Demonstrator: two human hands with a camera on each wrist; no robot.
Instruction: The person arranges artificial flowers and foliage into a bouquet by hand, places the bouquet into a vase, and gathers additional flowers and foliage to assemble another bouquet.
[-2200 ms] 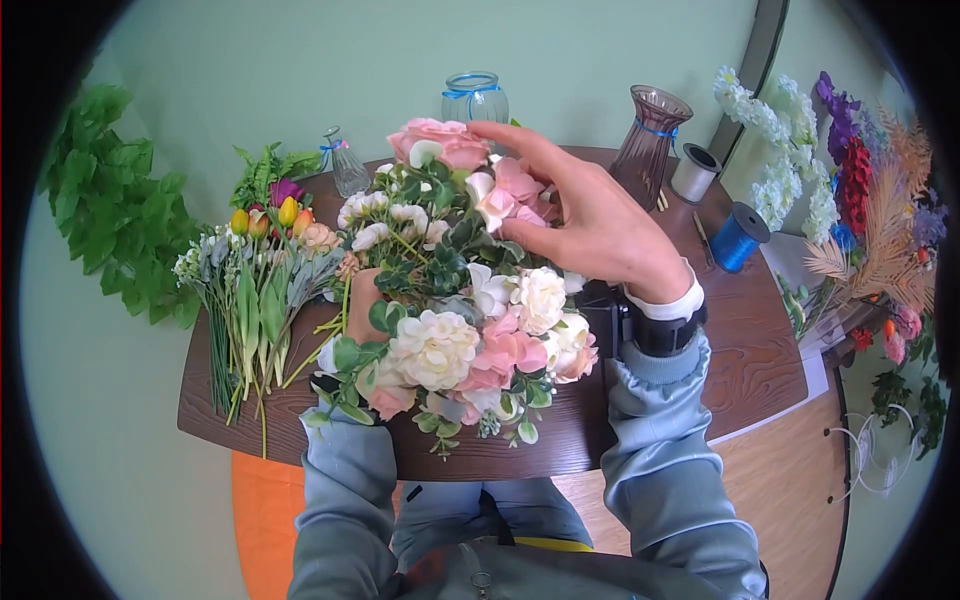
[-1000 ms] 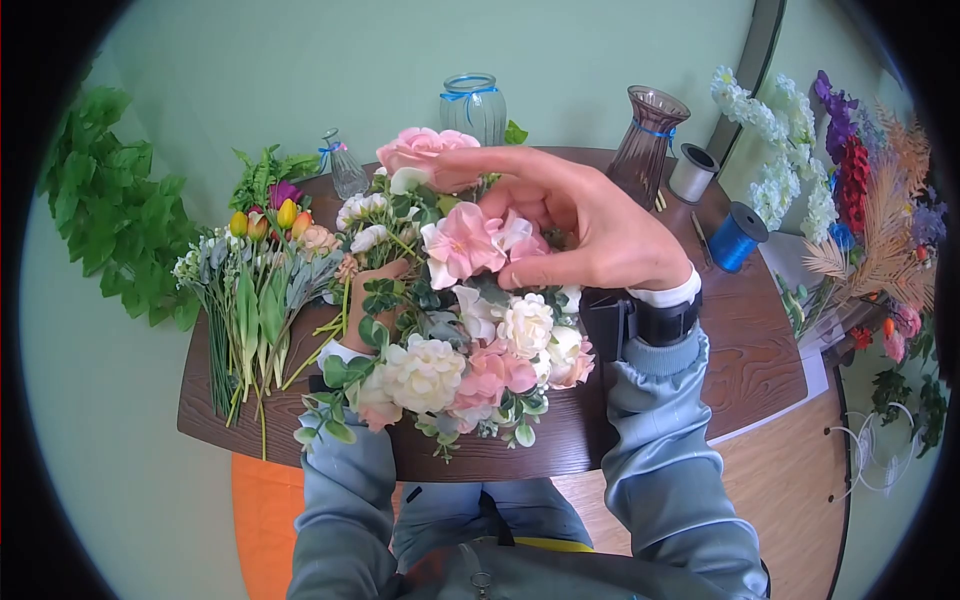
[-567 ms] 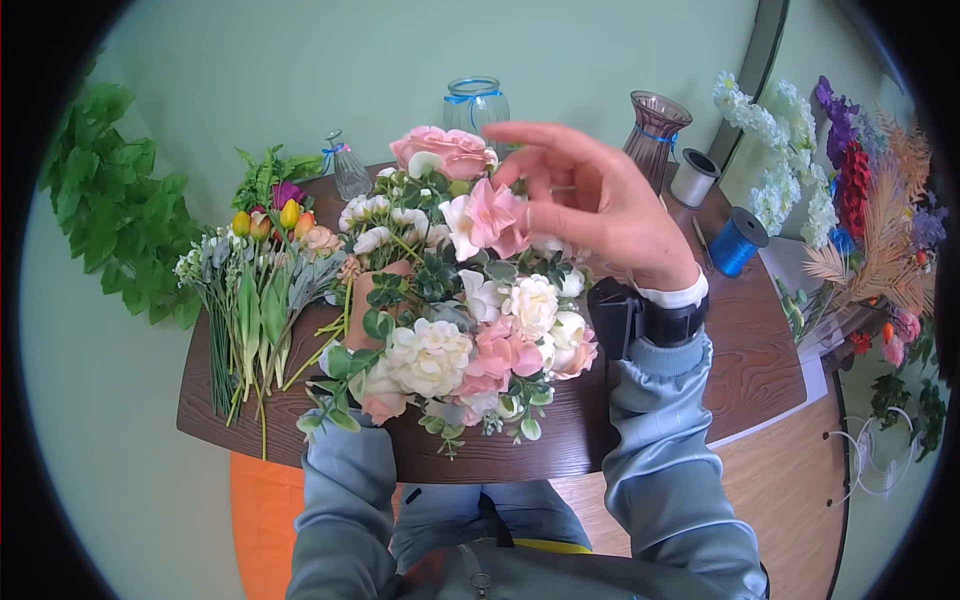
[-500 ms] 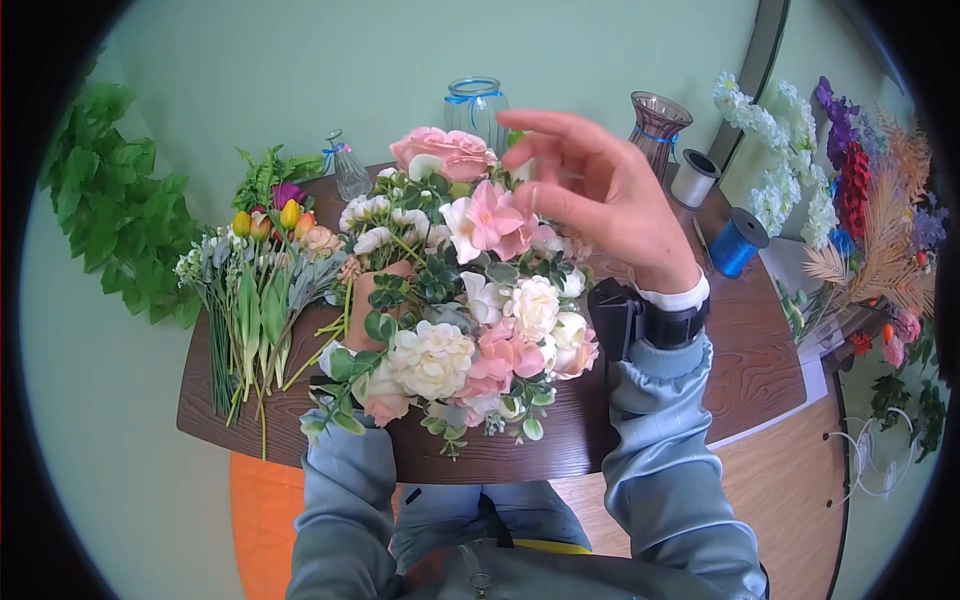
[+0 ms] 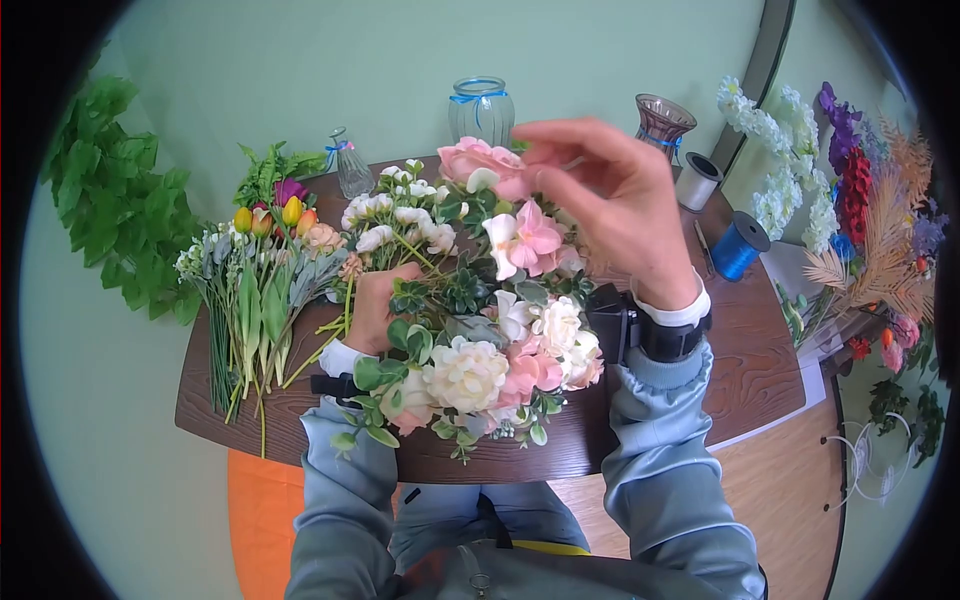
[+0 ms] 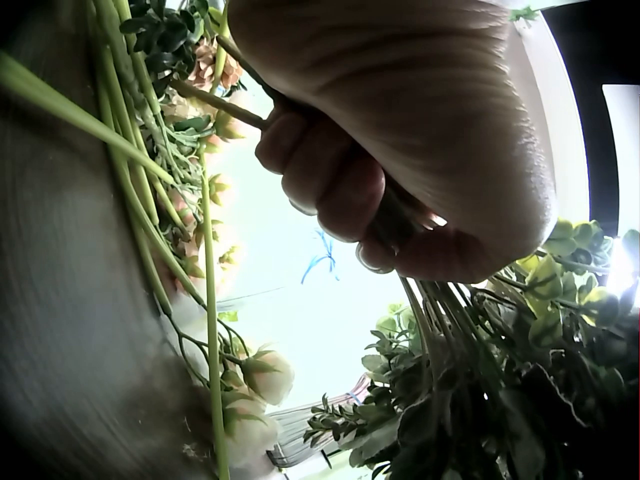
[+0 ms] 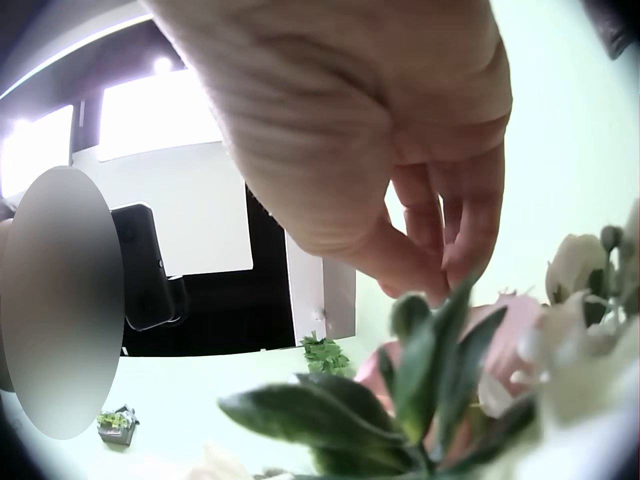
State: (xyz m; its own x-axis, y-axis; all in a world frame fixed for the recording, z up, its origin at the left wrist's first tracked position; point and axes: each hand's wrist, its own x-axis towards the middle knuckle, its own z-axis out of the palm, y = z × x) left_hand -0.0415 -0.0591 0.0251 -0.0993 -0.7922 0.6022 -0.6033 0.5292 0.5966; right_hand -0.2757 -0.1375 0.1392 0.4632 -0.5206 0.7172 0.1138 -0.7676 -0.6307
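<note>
My left hand [image 5: 372,308] grips the bundled stems of a bouquet of artificial flowers; in the left wrist view its fingers [image 6: 335,190] curl round the stems [image 6: 440,320]. The bouquet has cream blooms [image 5: 467,373], small white flowers [image 5: 375,238], pink hydrangea-like petals [image 5: 537,240] and green leaves [image 5: 378,375]. At its top is a pink rose [image 5: 485,165]. My right hand [image 5: 625,200] pinches the rose's right edge between thumb and fingers. In the right wrist view its fingertips [image 7: 440,290] meet at pink petals, partly behind leaves [image 7: 420,390].
Loose tulips [image 5: 275,217] and green stems lie left on the wooden table [image 5: 740,365]. Behind stand a small glass bottle [image 5: 349,165], a clear jar [image 5: 482,110] and a purple vase [image 5: 660,125]. Spools of white [image 5: 699,183] and blue ribbon [image 5: 738,246] stand right, near more flowers [image 5: 865,200].
The bouquet has shifted and tilted right, showing more of my left hand. My right hand drew back from the pink petals, its fingers parting, then came to the rose at the top.
</note>
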